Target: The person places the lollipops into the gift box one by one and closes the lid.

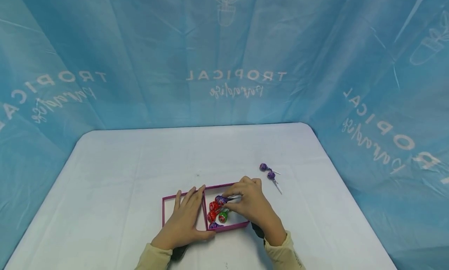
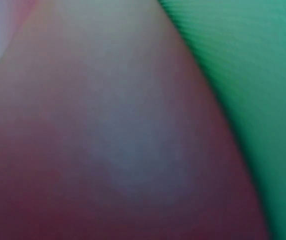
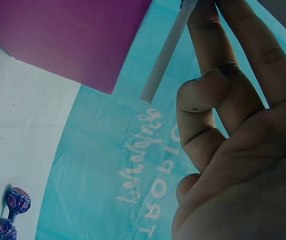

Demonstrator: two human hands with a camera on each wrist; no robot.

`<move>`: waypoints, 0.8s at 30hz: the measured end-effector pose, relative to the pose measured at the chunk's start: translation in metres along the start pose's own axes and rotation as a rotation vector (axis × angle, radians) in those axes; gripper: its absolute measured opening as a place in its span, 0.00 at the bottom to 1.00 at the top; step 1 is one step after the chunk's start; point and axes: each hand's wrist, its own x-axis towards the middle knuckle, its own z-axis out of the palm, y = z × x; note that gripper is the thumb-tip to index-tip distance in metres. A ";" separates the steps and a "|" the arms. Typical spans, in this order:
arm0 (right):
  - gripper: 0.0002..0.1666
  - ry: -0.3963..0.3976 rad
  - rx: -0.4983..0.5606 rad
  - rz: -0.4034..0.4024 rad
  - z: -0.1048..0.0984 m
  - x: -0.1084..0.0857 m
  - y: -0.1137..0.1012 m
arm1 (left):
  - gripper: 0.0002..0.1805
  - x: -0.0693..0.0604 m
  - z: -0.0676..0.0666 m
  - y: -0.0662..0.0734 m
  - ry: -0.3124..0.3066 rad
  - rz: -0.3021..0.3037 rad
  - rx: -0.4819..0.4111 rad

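A magenta-rimmed box [image 1: 231,227] with two compartments lies on the table. My left hand [image 1: 186,224] rests across its left compartment, fingers spread and fairly straight over the back rim and divider, thumb along the front edge. Over the right compartment, my right hand [image 1: 250,201] pinches a purple lollipop [image 1: 221,200]; in the right wrist view a white stick [image 3: 167,55] shows beside the fingers of that hand [image 3: 243,125]. Below lie red lollipops [image 1: 212,215], a green one [image 1: 223,217] and another purple one [image 1: 214,225]. Blurred skin [image 2: 108,125] fills most of the left wrist view.
Two purple lollipops lie on the white table right of the box, one [image 1: 263,167] behind the other [image 1: 271,175]. A blue printed curtain [image 1: 231,106] hangs behind the table and along its sides.
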 end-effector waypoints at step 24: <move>0.14 -0.115 0.016 0.025 0.013 0.000 0.006 | 0.74 0.001 0.002 -0.002 0.001 0.001 0.001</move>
